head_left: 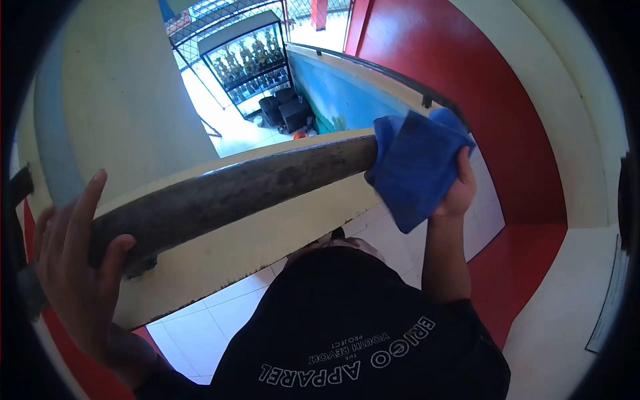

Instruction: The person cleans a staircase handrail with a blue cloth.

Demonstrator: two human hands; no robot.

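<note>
A thick, worn, dark handrail [253, 181] runs across the view, its surface scuffed and patchy. At its right end, my right hand [459, 193] grips a blue cloth [420, 163], which drapes over the rail and hides that part of it. The cloth hangs down in a loose corner, and most of my right fingers are behind it. On the left, my left hand [83, 267] lies against the rail, fingers stretched out and thumb apart. It holds no cloth or tool.
Below the rail is a cream-coloured low wall [267, 240] with a chipped lower edge. A second handrail [373, 69] slopes down beyond, along a blue wall [340, 93]. A display cabinet [247, 63] with trophies stands lower down, near dark boxy objects [287, 109]. A red wall [467, 80] curves at right.
</note>
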